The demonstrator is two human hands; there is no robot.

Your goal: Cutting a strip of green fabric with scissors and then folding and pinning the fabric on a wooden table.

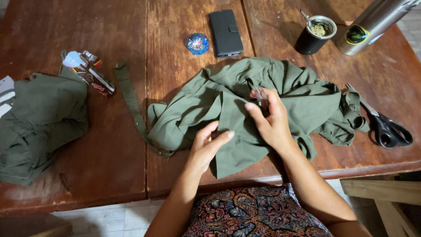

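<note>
Olive-green garment (263, 109) lies crumpled on the wooden desk (175, 52). The right hand (269, 118) pinches a small metal tool (259, 95) in its grip above the cloth; the left hand (208, 145) rests fingers spread on the fabric's edge. Black-handled scissors (386, 127) lie near.

Around my black phone case (225, 33): blue pin cushion (198, 44) just left of it, mate cup (315, 34) and steel thermos (375, 25) to its right, scissors (386, 125) further right and nearer me.

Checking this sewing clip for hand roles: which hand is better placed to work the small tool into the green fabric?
Probably the right hand: its fingers already pinch the small metal tool over the green garment. The left hand is open and empty at the cloth's near edge, better suited to steadying it.
</note>
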